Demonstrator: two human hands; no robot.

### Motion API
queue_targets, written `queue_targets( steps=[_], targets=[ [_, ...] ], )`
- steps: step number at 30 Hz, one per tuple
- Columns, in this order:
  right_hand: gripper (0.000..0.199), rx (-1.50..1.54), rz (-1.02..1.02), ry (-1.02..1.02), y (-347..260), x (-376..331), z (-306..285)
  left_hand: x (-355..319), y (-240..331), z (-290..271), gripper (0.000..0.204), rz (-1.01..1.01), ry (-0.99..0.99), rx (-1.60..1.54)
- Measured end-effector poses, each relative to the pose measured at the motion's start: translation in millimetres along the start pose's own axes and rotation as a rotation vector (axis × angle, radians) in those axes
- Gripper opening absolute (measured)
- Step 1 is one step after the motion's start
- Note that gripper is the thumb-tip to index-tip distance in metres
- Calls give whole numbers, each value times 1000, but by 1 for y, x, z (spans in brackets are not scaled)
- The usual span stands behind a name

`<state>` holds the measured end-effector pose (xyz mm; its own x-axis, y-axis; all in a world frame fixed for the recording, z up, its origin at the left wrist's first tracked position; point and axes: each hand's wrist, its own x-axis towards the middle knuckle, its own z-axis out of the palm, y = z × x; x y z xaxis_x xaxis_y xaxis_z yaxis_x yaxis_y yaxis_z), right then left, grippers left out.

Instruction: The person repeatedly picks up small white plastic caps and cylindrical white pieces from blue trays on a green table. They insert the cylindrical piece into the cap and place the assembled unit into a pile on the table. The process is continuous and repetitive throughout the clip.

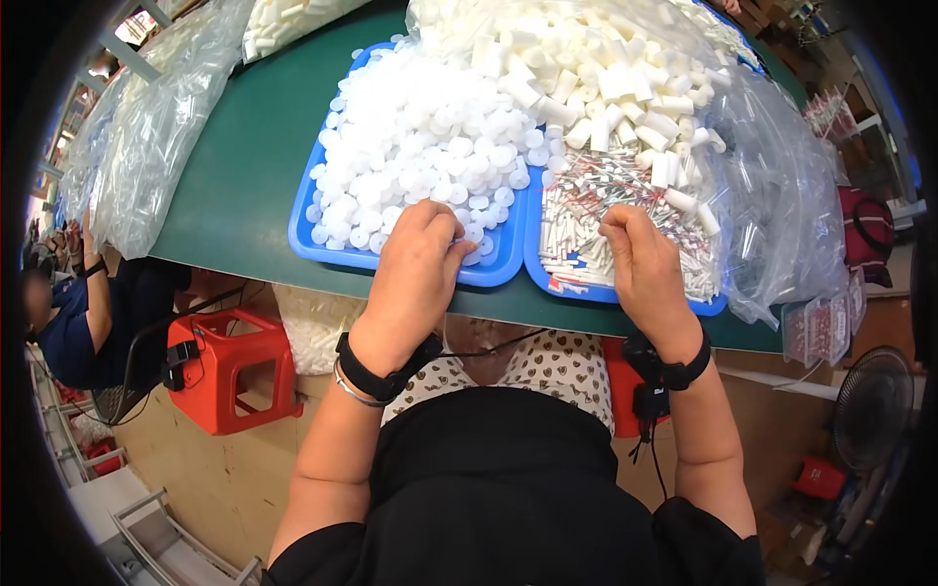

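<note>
At the front of a blue tray (311, 246) piled with translucent white plastic discs (420, 127), my left hand (415, 269) has its thumb and fingers closed together. Whatever they pinch cannot be made out. My right hand (645, 273) is bent over a second blue tray (576, 290), which holds thin white sticks (576, 239) with red and silvery wire-like ends. Its thumb and fingertips are also pressed together, and anything between them is too small or hidden to name. Both wrists wear black bands.
Cream foam cylinders (616, 88) spill from a plastic bag behind the trays. Clear plastic bags (782, 215) lie at the right and far left of the green table (234, 186). A red stool (230, 371), a seated person (93, 313) and a black fan (873, 405) are around it.
</note>
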<state>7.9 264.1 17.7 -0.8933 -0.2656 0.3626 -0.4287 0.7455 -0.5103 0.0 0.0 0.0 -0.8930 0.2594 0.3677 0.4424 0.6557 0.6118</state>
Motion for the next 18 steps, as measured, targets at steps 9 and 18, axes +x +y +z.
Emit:
queue_targets(
  steps=[9, 18],
  targets=[
    [16, 67, 41, 104, -17, -7, -2, 6, 6, -8, 16, 45, -68, 49],
    [9, 28, -35, 114, -46, -15, -16, -3, 18, 2, 22, -489, -23, -1087]
  ],
)
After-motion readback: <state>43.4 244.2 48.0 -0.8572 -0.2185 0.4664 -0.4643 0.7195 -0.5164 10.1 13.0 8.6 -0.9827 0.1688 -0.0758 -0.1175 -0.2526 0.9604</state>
